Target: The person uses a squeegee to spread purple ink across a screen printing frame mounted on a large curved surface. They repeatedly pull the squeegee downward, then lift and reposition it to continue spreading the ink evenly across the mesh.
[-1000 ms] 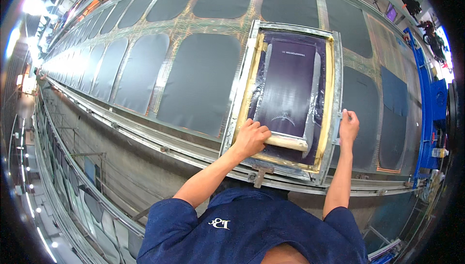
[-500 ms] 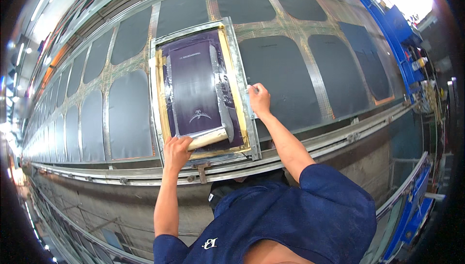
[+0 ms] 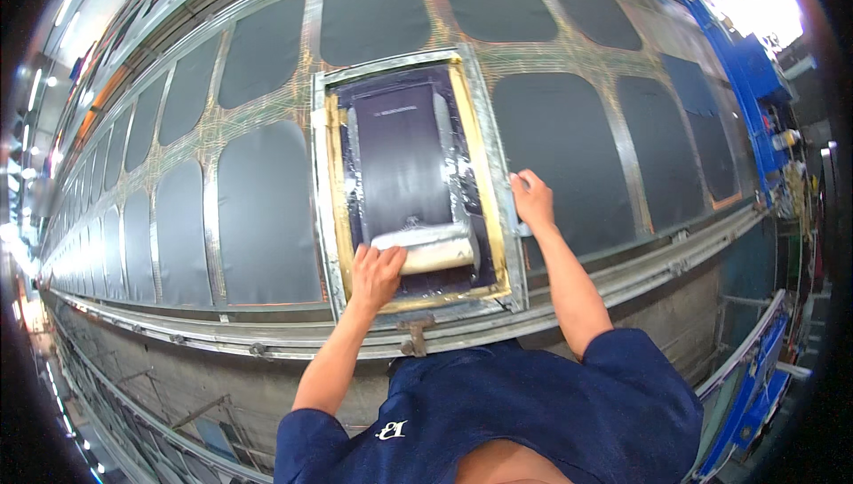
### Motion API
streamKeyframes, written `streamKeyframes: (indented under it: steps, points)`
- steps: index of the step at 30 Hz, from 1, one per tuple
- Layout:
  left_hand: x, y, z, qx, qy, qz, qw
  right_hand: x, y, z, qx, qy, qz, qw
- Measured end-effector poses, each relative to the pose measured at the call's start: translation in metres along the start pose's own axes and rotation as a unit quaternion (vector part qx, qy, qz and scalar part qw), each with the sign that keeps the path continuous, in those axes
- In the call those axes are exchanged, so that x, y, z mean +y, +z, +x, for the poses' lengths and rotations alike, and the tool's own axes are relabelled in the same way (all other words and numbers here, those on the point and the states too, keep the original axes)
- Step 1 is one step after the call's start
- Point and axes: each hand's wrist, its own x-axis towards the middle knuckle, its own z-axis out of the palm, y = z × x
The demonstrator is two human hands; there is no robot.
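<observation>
My left hand (image 3: 378, 275) is closed on the pale squeegee bar (image 3: 435, 253), which lies across the lower part of a purple printing screen (image 3: 398, 164) over a faint emblem. The screen sits in a metal frame (image 3: 480, 111) with yellow tape along its inside edges. My right hand (image 3: 533, 200) is closed on a grey fitting at the frame's right side; the exact grip point is partly hidden.
A long table holds rows of dark grey panels (image 3: 551, 146) on both sides of the frame. A metal rail (image 3: 231, 335) runs along its near edge. Blue machinery (image 3: 755, 84) stands at the right end.
The frame has shifted left along the table by about one panel since a second ago. Since half a second ago, the squeegee has moved slightly up the screen, over the emblem.
</observation>
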Motion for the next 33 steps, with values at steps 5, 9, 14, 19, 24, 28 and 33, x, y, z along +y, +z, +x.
streamKeyframes:
  steps: [5,9,14,19,24,28,33]
  points:
    - [-0.116,0.039,0.116,0.029,-0.006,0.017,0.999,-0.070,-0.038,0.030,-0.163,0.009,-0.159,0.974]
    - [-0.187,0.052,0.205,0.027,-0.006,0.008,1.000,-0.119,-0.014,0.099,-0.134,-0.179,0.040,0.974]
    - [-0.215,0.023,0.269,0.007,-0.019,-0.106,0.994,-0.207,0.038,0.187,-0.222,-0.395,-0.031,0.891]
    - [-0.236,0.030,0.309,-0.089,-0.108,-0.065,0.988,-0.242,0.097,0.240,-0.286,-0.356,-0.204,0.866]
    - [-0.231,0.043,0.287,-0.088,-0.110,-0.079,0.987,-0.223,0.111,0.217,-0.244,-0.372,-0.231,0.865]
    - [-0.195,0.035,0.233,-0.069,-0.091,-0.115,0.987,-0.200,0.096,0.158,-0.255,-0.377,-0.235,0.859]
    - [-0.109,0.028,0.114,-0.034,-0.084,-0.136,0.987,-0.147,0.060,0.032,-0.273,-0.396,-0.185,0.857]
